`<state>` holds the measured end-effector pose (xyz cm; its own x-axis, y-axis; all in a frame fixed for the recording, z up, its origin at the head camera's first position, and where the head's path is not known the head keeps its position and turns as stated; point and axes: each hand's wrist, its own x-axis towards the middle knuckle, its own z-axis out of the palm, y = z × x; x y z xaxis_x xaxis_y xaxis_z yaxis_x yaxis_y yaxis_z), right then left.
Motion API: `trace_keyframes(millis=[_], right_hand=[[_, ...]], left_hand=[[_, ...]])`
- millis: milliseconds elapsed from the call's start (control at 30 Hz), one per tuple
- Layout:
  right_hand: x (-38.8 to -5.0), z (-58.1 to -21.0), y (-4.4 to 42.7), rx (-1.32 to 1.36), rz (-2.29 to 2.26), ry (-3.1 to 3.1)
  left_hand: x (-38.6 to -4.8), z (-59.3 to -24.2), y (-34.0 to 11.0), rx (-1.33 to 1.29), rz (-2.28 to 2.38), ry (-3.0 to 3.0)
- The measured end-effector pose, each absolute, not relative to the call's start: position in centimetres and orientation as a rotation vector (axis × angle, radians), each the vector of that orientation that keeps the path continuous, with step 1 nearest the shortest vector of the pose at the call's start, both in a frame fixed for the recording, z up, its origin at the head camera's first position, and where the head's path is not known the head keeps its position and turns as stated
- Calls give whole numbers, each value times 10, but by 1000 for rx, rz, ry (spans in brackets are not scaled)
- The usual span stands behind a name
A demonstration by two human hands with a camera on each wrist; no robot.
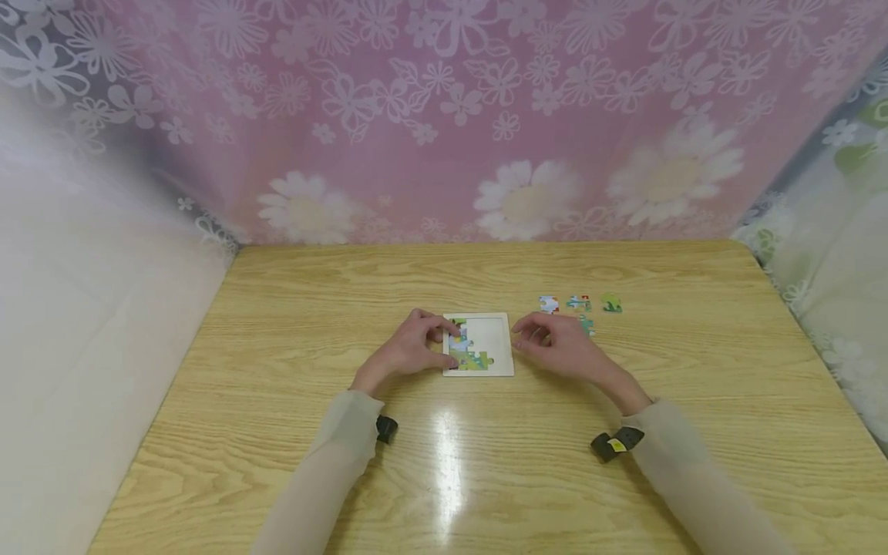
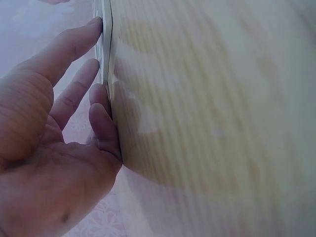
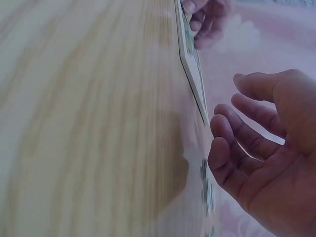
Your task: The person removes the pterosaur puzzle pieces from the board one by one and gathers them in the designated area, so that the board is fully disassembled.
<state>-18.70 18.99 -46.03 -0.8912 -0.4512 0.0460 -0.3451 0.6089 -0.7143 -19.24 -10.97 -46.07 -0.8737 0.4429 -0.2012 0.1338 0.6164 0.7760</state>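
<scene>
A square white puzzle tray lies on the table, with joined colored pieces along its left side and bottom. My left hand rests at the tray's left edge, thumb and a finger on the pieces there; in the left wrist view the hand has its fingertips against the tray's edge. Just right of the tray, my right hand hovers with loosely bent fingers. The right wrist view shows this hand holding nothing, near the tray's near end.
Several loose puzzle pieces lie beyond and beside my right hand, among them a white-and-blue one and a green one. A flowered pink curtain hangs behind the far edge of the wooden table.
</scene>
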Motion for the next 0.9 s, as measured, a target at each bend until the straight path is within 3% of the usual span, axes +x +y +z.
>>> trace_keyframes(millis=[900], right_hand=[[-183, -466, 140, -832, -907, 2704]], left_hand=[[-194, -460, -105, 410, 1128, 2477]])
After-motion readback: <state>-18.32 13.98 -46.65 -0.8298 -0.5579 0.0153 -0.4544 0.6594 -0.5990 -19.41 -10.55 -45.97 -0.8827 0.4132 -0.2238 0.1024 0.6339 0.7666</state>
